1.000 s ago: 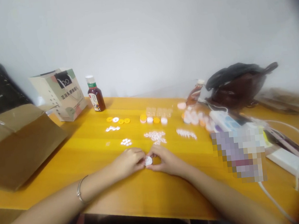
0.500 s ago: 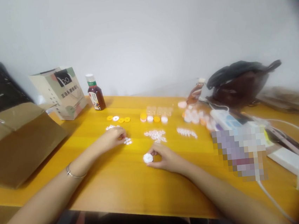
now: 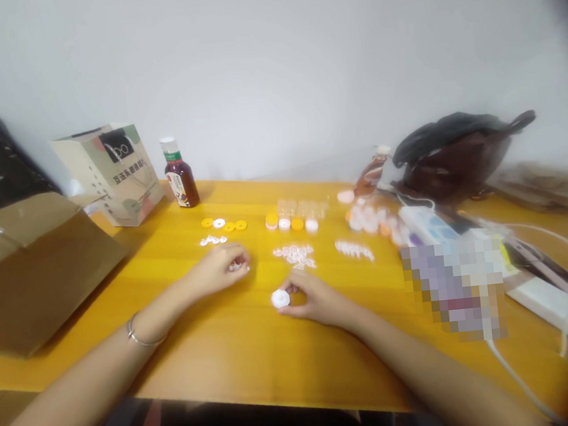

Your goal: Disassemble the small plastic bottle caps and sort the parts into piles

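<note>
My right hand [image 3: 317, 298] pinches a round white plastic piece [image 3: 281, 298], cap-like, between thumb and fingers just above the table. My left hand [image 3: 221, 267], with a bracelet at the wrist, is curled down over small white discs [image 3: 237, 266]. Its fingertips are drawn together there, and whether a disc is between them is hidden. Behind it lie several small white parts [image 3: 214, 240] and a row of yellow and white ring discs [image 3: 240, 225]. Ahead of my right hand is a cluster of clear-white small pieces [image 3: 294, 252], with another row of small clear pieces [image 3: 354, 250] farther right.
Yellow and white caps [image 3: 297, 224] stand before clear containers [image 3: 303, 208]. A heap of pale caps [image 3: 367, 217], power strips [image 3: 554, 304] and cables lie right, near a dark bag [image 3: 459, 156]. Leftward are a bottle [image 3: 180, 183], paper bag [image 3: 130, 181] and cardboard box [image 3: 42, 263].
My left hand has moved slightly right and toward me, now covering the small discs and uncovering the white parts behind. My right hand stays in place with the white piece.
</note>
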Demonstrator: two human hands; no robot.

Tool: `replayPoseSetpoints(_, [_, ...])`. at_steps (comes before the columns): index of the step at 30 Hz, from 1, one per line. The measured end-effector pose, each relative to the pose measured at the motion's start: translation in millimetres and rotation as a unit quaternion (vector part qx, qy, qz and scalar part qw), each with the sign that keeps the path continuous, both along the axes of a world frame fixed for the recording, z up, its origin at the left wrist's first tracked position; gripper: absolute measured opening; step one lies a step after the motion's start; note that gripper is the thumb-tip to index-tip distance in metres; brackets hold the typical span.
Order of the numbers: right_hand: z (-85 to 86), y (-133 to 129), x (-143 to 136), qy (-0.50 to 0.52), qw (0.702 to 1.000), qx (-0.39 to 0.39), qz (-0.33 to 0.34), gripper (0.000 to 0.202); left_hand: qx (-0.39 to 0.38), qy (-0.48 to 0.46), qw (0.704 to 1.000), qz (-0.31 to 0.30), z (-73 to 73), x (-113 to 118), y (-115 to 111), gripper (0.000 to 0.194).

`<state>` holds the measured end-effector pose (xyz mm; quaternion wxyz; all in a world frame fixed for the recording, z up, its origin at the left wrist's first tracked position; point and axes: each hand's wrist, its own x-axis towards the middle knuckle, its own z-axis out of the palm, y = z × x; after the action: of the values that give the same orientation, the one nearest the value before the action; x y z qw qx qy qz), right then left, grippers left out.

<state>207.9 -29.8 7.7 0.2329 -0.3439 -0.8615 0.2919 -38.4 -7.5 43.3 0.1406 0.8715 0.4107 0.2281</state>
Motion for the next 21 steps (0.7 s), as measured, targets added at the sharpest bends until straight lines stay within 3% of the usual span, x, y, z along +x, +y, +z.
replayPoseSetpoints(5, [-0.7, 0.2, -0.5, 0.006, 1.0, -0.001, 0.005, 0.02, -0.029, -0.042, 0.992, -0.113, -10.0, 26.3, -21.1, 0.012])
replayPoseSetpoints(8, [-1.2, 0.3, -1.0, 0.015, 1.0, 0.005, 0.007, 0.02, -0.055, -0.049, 0.986, -0.15, -18.9, 39.9, -30.6, 0.014])
replayPoseSetpoints(15, [-5.0, 2.6, -0.9, 0.01, 1.0, 0.005, 0.01, 0.019, -0.105, -0.102, 0.981, -0.129, -33.0, 46.3, -28.3, 0.014])
replayPoseSetpoints(21, [-10.6, 7.1, -1.3, 0.01, 1.0, -0.01, 0.001, 0.025, -0.091, -0.067, 0.989, -0.099, -33.9, 50.3, -26.0, 0.015])
